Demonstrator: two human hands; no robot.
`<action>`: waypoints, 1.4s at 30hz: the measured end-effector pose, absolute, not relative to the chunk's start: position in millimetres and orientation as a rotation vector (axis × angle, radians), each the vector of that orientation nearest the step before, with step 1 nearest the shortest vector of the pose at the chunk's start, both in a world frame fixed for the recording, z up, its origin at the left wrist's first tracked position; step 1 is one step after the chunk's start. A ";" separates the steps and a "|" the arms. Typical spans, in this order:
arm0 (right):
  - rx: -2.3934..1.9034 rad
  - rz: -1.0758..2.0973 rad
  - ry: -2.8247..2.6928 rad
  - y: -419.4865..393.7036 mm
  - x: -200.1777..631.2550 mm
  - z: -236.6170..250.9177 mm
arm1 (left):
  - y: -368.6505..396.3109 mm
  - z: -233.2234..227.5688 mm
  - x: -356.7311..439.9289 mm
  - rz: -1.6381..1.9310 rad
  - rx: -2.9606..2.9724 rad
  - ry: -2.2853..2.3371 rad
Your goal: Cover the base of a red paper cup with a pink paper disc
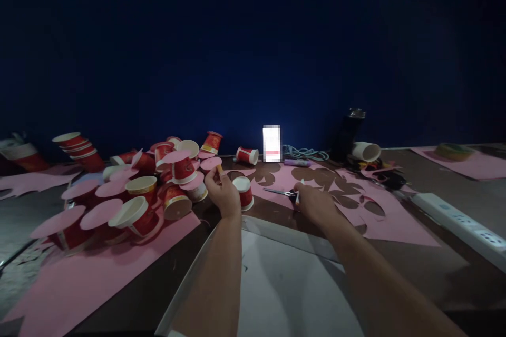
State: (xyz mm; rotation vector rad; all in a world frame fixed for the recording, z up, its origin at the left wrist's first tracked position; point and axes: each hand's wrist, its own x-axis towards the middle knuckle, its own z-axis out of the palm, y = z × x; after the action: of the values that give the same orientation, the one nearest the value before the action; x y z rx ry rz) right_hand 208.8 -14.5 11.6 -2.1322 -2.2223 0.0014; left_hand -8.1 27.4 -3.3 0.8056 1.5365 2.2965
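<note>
My left hand (224,192) is closed in a pinch, with a small yellow-orange piece (220,169) showing at its fingertips. Just right of that hand, an upturned red paper cup (244,193) stands with its white base up. My right hand (316,203) is closed around the handle end of a pair of scissors (278,191), whose blades point left toward the cup. Something pale shows at the right fingertips, too small to make out. Under the scissors lies a pink sheet (399,224) with several round holes.
Several red paper cups (182,168) with pink discs crowd the left side, near a cup stack (81,151). A white board (276,279) lies in front. Behind are a lit phone (271,143) and purple marker (297,162); a power strip (460,226) lies right.
</note>
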 end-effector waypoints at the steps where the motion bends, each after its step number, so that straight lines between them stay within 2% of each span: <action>1: -2.115 -0.011 -2.230 -15.3 209.4 10.0 | 27.8 -3.9 -8.0 2.297 0.807 1.531; 13: -2.018 -0.012 -2.330 1.7 223.7 4.5 | 28.3 -3.3 -8.5 2.310 0.802 1.523; 25: -2.444 -0.009 -1.739 -0.6 316.1 12.2 | 29.7 -7.2 -7.3 2.281 0.827 1.499; 29: -2.219 -0.028 -1.860 -11.4 279.9 18.1 | 25.0 -2.5 -4.5 2.244 0.878 1.572; 34: -1.953 0.160 -2.241 -27.3 201.6 17.3 | 16.9 -1.5 0.3 2.217 1.248 1.685; 38: -1.913 0.102 -2.367 -28.0 169.5 4.6 | 12.3 -5.6 3.6 1.991 1.799 1.800; 42: -1.897 -0.020 -2.405 -22.7 163.3 -8.5 | 11.2 -7.0 5.7 1.757 2.015 1.900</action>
State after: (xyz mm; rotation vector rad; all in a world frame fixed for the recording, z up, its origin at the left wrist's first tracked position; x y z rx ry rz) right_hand 163.3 -22.7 -8.5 -1.8967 -2.4046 -0.0196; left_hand 5.7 11.2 -7.0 2.0154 1.8999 1.7574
